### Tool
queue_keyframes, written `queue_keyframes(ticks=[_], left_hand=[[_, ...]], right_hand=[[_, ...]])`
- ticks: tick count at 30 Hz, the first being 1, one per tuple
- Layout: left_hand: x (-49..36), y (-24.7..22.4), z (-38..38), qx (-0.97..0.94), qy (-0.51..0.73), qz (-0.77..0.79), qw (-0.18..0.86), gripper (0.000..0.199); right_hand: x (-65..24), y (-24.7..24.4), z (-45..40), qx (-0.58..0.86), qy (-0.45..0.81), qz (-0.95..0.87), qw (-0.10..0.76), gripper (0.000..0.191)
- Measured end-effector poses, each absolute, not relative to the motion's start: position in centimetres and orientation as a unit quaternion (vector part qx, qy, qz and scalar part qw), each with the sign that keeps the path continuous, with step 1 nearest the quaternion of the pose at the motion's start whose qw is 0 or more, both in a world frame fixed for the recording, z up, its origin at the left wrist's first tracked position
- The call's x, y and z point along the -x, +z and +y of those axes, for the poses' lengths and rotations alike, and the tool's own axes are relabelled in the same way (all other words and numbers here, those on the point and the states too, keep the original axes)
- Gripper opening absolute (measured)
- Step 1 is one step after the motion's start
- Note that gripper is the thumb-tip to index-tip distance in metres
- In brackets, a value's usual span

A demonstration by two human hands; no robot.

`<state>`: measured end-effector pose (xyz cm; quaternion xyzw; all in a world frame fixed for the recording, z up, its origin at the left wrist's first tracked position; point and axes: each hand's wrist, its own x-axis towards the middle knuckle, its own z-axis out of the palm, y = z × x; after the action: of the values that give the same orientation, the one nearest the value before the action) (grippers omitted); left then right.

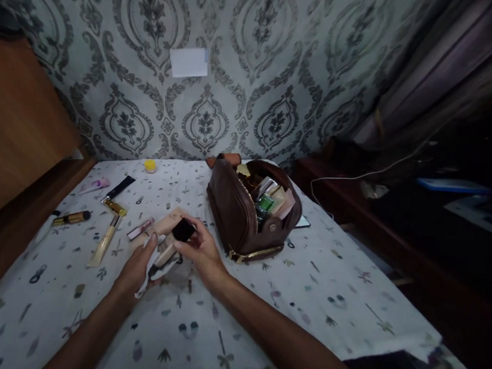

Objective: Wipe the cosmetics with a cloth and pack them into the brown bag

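Observation:
A small beige bottle with a black cap [183, 230], like a liquid foundation bottle, is tilted between my two hands over the table. The fingers of my right hand [205, 253] are closed around its cap end. My left hand [139, 262] is closed on a crumpled white cloth or wipe [146, 279], which lies around the lower part of the bottle. Just beyond the hands lie a pale pink flat box [169, 219] and a small pink-framed packet [140, 229]. To the right of my right hand, a brown makeup bag [230, 212] stands open, filled with several cosmetics.
On the left of the patterned tablecloth [225, 320] lie a cream tube [103, 242], a gold-and-black tube [71, 218], a dark tube [122, 186] and a small gold bottle [115, 207]. A yellow-lidded jar [150, 166] sits farther back. A wooden panel [23, 119] borders the left.

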<state>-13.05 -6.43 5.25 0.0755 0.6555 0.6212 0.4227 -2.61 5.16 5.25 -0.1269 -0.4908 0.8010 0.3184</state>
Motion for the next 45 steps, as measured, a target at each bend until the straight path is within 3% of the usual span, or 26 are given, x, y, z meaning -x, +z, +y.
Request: queue_keyframes(ticks=[4,11,17,21,26,30,37,45], left_hand=[[12.8,5.7,-6.4,-0.087,0.609,0.701,0.362,0.071],[12.3,6.5,-6.3,-0.352,0.606,0.663,0.264,0.051],[12.0,6.6,-6.5,-0.161,0.63,0.696,0.305,0.06],[12.1,7.2,-6.3,-0.079,0.62,0.72,0.302,0.058],[12.5,6.7,-6.5,-0.294,0.619,0.712,0.157,0.046],[12.9,5.5,-6.9,-0.481,0.512,0.71,0.051,0.035],[13.6,4.3,-6.9,-0.61,0.363,0.704,-0.017,0.057],[13.8,4.4,-7.6,-0.61,0.395,0.686,0.033,0.061]], right_hand=[[2.6,5.0,5.2,0.156,0.776,-0.507,0.34,0.059],[2.5,5.3,5.4,0.206,0.747,-0.518,0.36,0.052],[2.5,5.9,5.1,0.163,0.783,-0.508,0.319,0.052],[2.7,5.5,5.1,0.154,0.789,-0.521,0.287,0.041],[2.8,5.2,5.0,0.173,0.77,-0.54,0.291,0.035],[2.7,5.2,4.8,0.188,0.768,-0.546,0.278,0.036],[2.7,5.0,5.2,0.218,0.774,-0.522,0.284,0.041],[2.8,5.7,5.2,0.209,0.796,-0.487,0.293,0.045]])
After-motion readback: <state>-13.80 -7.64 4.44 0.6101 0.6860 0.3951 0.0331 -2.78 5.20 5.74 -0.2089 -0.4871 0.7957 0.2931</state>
